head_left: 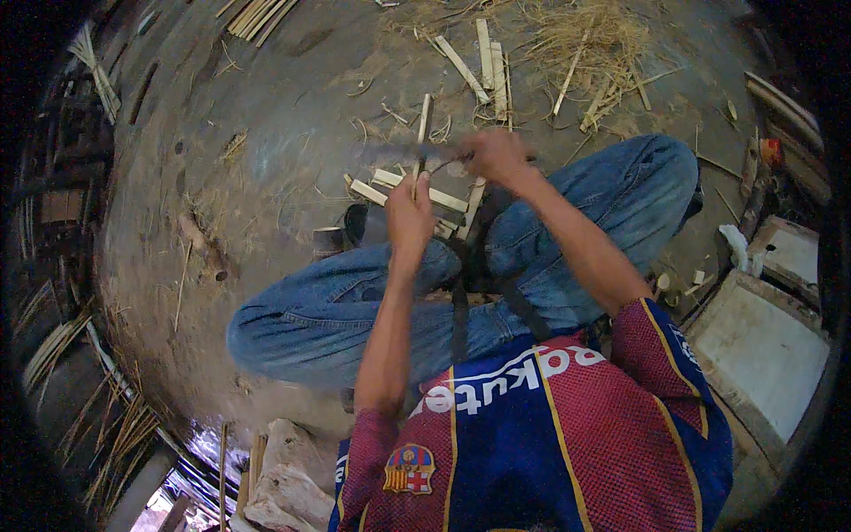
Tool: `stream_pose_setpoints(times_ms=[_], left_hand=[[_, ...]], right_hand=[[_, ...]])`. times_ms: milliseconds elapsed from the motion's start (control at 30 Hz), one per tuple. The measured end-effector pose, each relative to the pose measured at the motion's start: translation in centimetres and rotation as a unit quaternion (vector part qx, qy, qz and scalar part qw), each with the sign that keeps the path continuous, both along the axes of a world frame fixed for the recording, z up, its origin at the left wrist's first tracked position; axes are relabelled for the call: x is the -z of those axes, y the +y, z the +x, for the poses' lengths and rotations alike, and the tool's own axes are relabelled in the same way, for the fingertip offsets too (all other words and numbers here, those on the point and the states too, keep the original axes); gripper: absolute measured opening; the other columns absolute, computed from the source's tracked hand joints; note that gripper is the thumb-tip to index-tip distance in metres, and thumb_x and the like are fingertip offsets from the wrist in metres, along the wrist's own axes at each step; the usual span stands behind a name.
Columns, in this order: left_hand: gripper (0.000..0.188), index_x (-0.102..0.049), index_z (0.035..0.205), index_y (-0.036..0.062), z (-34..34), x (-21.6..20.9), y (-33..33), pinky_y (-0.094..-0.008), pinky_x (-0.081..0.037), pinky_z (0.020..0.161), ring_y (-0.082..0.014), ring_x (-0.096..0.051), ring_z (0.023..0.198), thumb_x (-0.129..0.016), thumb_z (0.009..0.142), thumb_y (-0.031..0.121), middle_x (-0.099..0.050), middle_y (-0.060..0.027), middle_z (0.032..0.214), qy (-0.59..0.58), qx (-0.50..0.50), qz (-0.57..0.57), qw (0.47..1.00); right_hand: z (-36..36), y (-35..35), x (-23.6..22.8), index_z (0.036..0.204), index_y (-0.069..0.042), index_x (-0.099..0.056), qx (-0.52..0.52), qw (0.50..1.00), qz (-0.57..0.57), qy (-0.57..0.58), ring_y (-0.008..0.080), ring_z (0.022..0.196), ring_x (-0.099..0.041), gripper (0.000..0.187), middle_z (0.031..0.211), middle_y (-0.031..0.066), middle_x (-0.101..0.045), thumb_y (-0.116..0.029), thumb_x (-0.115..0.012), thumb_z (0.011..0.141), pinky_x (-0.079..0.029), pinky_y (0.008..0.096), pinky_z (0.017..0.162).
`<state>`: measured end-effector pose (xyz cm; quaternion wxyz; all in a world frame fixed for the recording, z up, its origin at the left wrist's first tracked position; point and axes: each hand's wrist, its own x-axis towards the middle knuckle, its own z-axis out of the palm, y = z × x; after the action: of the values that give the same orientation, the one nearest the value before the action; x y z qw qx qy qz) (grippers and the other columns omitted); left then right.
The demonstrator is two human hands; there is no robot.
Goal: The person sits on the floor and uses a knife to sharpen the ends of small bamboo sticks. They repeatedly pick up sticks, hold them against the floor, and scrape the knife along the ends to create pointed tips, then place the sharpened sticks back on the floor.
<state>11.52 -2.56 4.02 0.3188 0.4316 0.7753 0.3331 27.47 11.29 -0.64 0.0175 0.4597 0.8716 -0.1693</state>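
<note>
My left hand (409,211) is closed around the lower end of a narrow pale bamboo strip (424,124), which points away from me. In my right hand (498,158) is a knife (387,153); its dark blade is smeared by motion and reaches leftward across the strip. Whether the blade touches the strip I cannot tell. Just beyond my crossed legs, several short split bamboo pieces (421,190) lie on the ground beside and under my left hand.
More bamboo slats (486,66) lie farther out, left of a heap of fine shavings (603,44). A bundle of strips (257,18) is at the far left. Framed pale panels (762,346) stand to my right, and a rough wood block (288,479) sits at lower left.
</note>
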Motion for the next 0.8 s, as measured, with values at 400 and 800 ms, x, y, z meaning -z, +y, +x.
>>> stream_pose_setpoints(times_ms=[400, 800], left_hand=[[0.029, -0.057, 0.097, 0.0020, 2.1, 1.2, 1.6, -0.0366, -0.041, 0.053, -0.0246, -0.052, 0.055, -0.049, 0.099, 0.030, -0.055, -0.0133, 0.068, -0.101, 0.067, 0.030, 0.992], [0.032, -0.053, 0.108, 0.0033, 0.0, 0.5, 1.6, -0.0243, -0.032, 0.044, -0.0087, -0.039, 0.050, -0.044, 0.102, 0.033, -0.045, 0.0001, 0.069, -0.572, -0.110, -0.022, 0.813]], right_hand=[[0.6, 3.7, -2.0, 0.090, -0.002, -0.067, 0.340, 0.753, -0.385, 0.412, 0.0068, 0.048, -0.044, 0.049, 0.077, 0.0040, -0.065, -0.050, -0.073, 0.079, -0.040, 0.0274, 0.044], [0.0, 1.7, -3.3, 0.087, -0.004, -0.068, 0.114, 0.954, -0.196, 0.195, 0.0232, 0.056, -0.059, 0.039, 0.067, 0.0107, -0.063, -0.042, -0.070, 0.079, -0.048, 0.0391, 0.055]])
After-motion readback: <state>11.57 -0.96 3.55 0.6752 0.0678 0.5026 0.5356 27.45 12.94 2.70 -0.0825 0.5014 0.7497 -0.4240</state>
